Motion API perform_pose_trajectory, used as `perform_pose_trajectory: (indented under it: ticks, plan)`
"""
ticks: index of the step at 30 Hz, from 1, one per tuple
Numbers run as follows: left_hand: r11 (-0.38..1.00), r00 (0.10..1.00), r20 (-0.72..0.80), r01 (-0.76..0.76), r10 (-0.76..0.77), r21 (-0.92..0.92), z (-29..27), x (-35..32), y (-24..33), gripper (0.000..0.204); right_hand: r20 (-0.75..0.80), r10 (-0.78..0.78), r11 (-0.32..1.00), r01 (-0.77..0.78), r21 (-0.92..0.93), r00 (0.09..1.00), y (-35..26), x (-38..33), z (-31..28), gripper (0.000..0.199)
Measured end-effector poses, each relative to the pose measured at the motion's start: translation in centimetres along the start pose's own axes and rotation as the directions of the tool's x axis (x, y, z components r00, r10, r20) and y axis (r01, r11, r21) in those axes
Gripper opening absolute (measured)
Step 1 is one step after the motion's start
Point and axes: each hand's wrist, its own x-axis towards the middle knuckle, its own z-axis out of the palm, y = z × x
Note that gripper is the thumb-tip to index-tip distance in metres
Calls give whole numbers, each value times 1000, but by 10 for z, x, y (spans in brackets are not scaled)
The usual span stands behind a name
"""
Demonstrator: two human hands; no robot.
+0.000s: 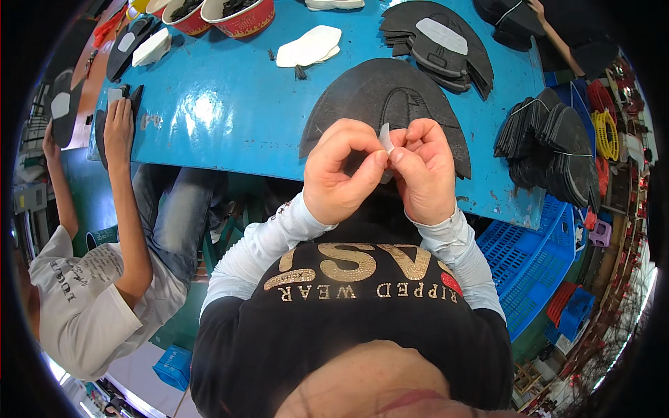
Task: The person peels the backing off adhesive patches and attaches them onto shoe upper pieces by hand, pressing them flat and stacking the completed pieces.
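Observation:
Over the table's near edge, my left hand (343,173) and my right hand (426,171) meet, thumbs and forefingers closed in a pinch. Between them is a small whitish translucent strip (385,136), held by both; its lower part is partly hidden by the fingertips. Just beyond my hands lies a large black half-round sheet (352,90) with an arched outline pressed into it. Farther right, more black half-round pieces (474,59) lie piled, topped by a white patch (442,36). A stack of white sheets (309,46) rests on the blue table (230,132).
Red bowls (240,21) with small black pieces stand at the far left. Tied bundles of black pieces (547,146) sit at the table's right edge, above blue plastic crates (526,261). At left a co-worker's hand (118,129) holds black pieces; another person's arm (557,42) reaches in at top right.

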Motion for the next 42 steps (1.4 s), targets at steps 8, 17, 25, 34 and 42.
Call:
perform_pose_trajectory:
  ticks: [8,17,25,34,42]
  plan:
    - [999,998,-61,-28,31,46,4,0,-3,12,-12,-8,999,8,-40,1000,0,0,0,24]
    - [978,992,5,125,-126,-165,7,5,2,12,-89,-1,1000,0,-13,996,-6,-2,-2,25]
    - [975,994,-32,113,-109,191,4,-2,-10,5,-8,-215,976,215,-32,977,13,4,-16,27]
    - [908,950,57,311,-308,-282,25,3,-7,13,-173,-358,913,304,-273,918,-3,-19,-23,30]
    - [808,917,199,398,-344,-434,40,6,-1,16,-217,-337,937,306,-165,916,-10,-33,-28,27]
